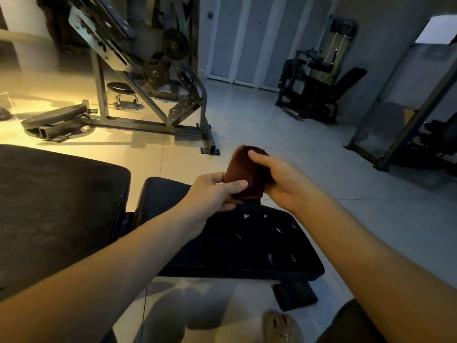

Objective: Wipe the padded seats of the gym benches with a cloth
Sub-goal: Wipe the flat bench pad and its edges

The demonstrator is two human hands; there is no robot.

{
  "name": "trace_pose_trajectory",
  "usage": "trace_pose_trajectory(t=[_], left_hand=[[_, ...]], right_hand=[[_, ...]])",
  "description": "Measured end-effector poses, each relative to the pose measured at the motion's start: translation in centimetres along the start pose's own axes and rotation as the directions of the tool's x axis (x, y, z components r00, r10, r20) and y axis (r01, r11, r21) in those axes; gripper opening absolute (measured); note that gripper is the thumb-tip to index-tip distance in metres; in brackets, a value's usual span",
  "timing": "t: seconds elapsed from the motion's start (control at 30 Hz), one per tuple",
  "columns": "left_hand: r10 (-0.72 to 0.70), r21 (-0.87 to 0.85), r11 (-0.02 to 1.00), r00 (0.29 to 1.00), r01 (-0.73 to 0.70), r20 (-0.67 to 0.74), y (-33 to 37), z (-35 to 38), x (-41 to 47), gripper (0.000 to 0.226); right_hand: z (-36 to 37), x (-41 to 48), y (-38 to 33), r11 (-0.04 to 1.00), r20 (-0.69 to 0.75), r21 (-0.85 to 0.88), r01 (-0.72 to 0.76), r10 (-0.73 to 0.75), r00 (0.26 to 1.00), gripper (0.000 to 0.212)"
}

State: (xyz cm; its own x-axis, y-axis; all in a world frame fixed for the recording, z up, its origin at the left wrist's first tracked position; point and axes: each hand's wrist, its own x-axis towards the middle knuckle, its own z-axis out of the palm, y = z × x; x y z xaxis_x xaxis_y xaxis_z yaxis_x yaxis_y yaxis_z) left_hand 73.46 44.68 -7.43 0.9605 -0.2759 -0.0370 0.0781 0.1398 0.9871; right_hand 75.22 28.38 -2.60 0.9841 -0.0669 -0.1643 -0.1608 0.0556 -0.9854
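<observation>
Pinching fingers: the thumb point(235, 185) of the left hand point(212, 194) lies flat across the near face of the cloth point(243, 167), with curled fingers behind it. The fingers point(258, 156) of the right hand point(277, 177) wrap over the cloth's top edge, and that thumb is hidden.
Left hand: closed on the cloth's lower end, at 8 o'clock of the bundle.
Right hand: closed on the upper end, at 3 o'clock of the bundle.
Cloth: dark reddish-brown and bunched or folded between the two hands. It is held in the air over the far end of the bench and is not touching it.
Underneath: a black seat pad point(247, 246) runs from below the hands toward 6 o'clock. Pale flecks dot it; I cannot tell whether they are tears or debris.
Neighbour: a second pad point(57, 206), larger and dark, sits at 9 o'clock, just beside the seat with a narrow gap between them.
Floor: pale tiles point(247, 125), with a foot point(282, 326) at 6 o'clock.
Background: a plate-loaded frame point(138, 70) stands at 11 o'clock with a round stool point(122, 88) under it. A seated machine point(314, 95) stands at 1 o'clock, well apart.
Progress: the cloth looks as though it is being readied or refolded, not wiping. Neither pad shows streaks or damp, so I cannot tell whether either has been wiped. At the least, the cloth has yet to come down on this seat, and the more distant padded seats look likely to remain.
</observation>
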Motion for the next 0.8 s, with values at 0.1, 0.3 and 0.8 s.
trace_pose_trajectory(t=[0.1, 0.3, 0.8], left_hand=[[-0.037, 0.101, 0.994, 0.997, 0.044, -0.07, -1.4, -0.8, 0.3, 0.024], [-0.055, 0.273, 0.958, 0.989, 0.092, -0.139, -2.2, -3.1, 1.3, 0.026], [-0.198, 0.935, -0.017, 0.915, 0.354, -0.351, -1.9, -13.4, -1.5, 0.06]], right_hand=[[0.7, 1.9, 1.1, 0.996, 0.052, -0.084, 0.022, -0.017, 0.998, 0.03], [2.1, 5.9, 2.0, 0.963, 0.16, -0.211, 0.17, -0.138, 0.977, 0.025], [9.4, 14.6, 8.8, 0.423, 0.645, -0.649, 0.633, -0.135, 0.752, 0.014]])
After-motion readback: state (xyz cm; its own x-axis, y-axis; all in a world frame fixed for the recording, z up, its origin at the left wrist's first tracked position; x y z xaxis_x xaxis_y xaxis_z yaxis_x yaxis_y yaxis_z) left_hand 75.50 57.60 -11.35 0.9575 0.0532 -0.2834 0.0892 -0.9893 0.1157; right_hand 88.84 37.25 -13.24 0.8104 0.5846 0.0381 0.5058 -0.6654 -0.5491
